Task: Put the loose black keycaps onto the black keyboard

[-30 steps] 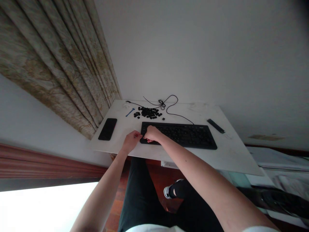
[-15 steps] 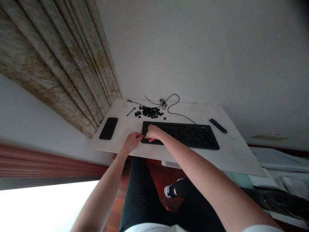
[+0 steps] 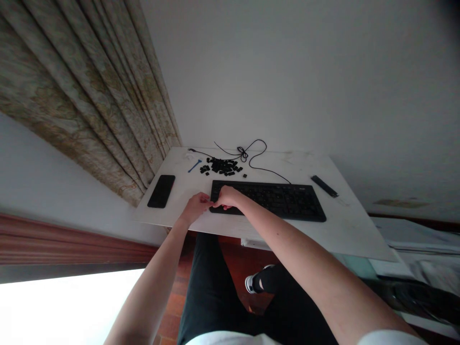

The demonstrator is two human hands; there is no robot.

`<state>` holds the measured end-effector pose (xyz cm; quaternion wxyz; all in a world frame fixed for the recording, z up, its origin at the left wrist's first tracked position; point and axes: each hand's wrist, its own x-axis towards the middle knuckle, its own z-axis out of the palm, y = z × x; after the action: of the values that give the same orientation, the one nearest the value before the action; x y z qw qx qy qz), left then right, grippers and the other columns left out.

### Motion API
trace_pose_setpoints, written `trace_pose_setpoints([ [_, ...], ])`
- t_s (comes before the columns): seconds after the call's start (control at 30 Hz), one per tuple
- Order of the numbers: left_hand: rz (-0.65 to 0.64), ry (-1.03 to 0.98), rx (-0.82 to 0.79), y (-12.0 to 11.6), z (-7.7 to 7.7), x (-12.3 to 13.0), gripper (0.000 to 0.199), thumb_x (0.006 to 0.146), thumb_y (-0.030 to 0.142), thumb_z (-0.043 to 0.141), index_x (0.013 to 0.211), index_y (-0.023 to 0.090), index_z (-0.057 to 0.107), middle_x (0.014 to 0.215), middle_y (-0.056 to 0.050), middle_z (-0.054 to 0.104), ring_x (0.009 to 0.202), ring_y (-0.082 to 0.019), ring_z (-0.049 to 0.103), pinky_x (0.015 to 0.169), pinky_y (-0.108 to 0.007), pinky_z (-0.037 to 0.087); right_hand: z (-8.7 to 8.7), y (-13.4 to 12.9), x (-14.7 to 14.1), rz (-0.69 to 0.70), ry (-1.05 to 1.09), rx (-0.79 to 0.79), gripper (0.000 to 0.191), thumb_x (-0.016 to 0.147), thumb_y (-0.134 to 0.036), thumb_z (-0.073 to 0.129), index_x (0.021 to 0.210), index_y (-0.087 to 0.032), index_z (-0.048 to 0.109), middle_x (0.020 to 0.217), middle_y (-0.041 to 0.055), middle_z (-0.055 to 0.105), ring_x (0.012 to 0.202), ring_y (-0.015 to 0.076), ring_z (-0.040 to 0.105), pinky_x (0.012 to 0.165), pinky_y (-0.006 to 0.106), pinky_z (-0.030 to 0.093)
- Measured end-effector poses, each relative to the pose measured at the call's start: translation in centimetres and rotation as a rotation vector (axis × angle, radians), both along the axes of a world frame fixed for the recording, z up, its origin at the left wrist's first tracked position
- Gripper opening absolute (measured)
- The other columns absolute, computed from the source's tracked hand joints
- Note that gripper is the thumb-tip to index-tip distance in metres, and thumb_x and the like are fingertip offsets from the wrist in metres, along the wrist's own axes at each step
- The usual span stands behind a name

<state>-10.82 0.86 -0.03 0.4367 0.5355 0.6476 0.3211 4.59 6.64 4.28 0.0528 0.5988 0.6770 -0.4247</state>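
The keyboard (image 3: pixel 283 200) lies flat near the front of the white tabletop (image 3: pixel 359 225), its long side roughly along that edge, likely so that both forearms can reach it easily. The right hand (image 3: pixel 227 196) curls, knuckles up, over the keyboard's left end; the left hand (image 3: pixel 197 206) comes in beside it, thumb and fingers drawn together at that corner. Their fingertips nearly meet, which suggests fine work shared between them, but whether either grasps anything small cannot be told.

Loose keycaps (image 3: pixel 223 166) are heaped behind the keyboard's left half, probably to stay within reach, with a single keycap (image 3: pixel 245 176) apart on the right. A slim blue tool (image 3: pixel 194 166) lies left of the heap. The tied cable (image 3: pixel 242 154) runs along the back, seemingly kept out of the hands' way.

For room, a strip of tabletop shows between the phone (image 3: pixel 161 191) and the keyboard, giving the left hand space sideways. The front margin is narrow, widening slightly rightward. Beyond the keyboard's right end, a dark narrow object (image 3: pixel 324 186) lies at an angle. The right forearm covers part of the keyboard's near edge.
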Motion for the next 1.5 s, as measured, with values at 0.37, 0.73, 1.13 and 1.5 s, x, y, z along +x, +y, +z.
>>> trace_pose_setpoints([
  [0.37, -0.089, -0.067, -0.045, 0.4, -0.1, -0.1, 0.017, 0.066, 0.032, 0.071, 0.067, 0.016, 0.064, 0.052, 0.002, 0.057, 0.050, -0.012, 0.050, 0.055, -0.025, 0.038, 0.3, 1.4, -0.6, 0.096, -0.137, -0.031, 0.028, 0.060, -0.032, 0.086, 0.064, -0.013, 0.066, 0.055, 0.0025, 0.067, 0.056, 0.0165, 0.066, 0.060, 0.027, 0.052],
  [0.73, -0.139, -0.184, -0.046, 0.1, 0.0, -1.0, 0.032, 0.075, 0.046, 0.065, 0.078, 0.015, 0.066, 0.071, -0.004, 0.066, 0.063, -0.015, 0.058, 0.062, -0.027, 0.045, 1.4, 1.7, 6.6, -0.088, 0.015, 0.418, 0.034, 0.083, -0.049, 0.064, 0.070, -0.017, 0.064, 0.069, 0.0069, 0.069, 0.062, 0.0176, 0.064, 0.058, 0.027, 0.043],
  [1.13, -0.058, 0.228, -0.026, 0.5, -0.4, 0.6, 0.026, 0.074, 0.041, 0.071, 0.082, 0.018, 0.062, 0.063, -0.001, 0.062, 0.055, -0.015, 0.055, 0.053, -0.025, 0.036, -1.7, 4.0, 22.9, -0.208, -0.278, 0.644, 0.036, 0.092, -0.045, 0.052, 0.091, -0.015, 0.071, 0.096, 0.0145, 0.072, 0.087, 0.0260, 0.065, 0.074, 0.033, 0.045],
  [1.5, -0.130, 0.181, -0.103, 1.6, 0.1, 0.4, 0.030, 0.077, 0.048, 0.065, 0.074, 0.018, 0.060, 0.051, 0.002, 0.055, 0.046, -0.013, 0.050, 0.049, -0.025, 0.036, -2.0, 5.9, 24.0, -0.077, -0.264, 0.430, 0.041, 0.092, -0.049, 0.051, 0.099, -0.015, 0.073, 0.104, 0.0159, 0.072, 0.093, 0.0301, 0.066, 0.077, 0.035, 0.047],
])
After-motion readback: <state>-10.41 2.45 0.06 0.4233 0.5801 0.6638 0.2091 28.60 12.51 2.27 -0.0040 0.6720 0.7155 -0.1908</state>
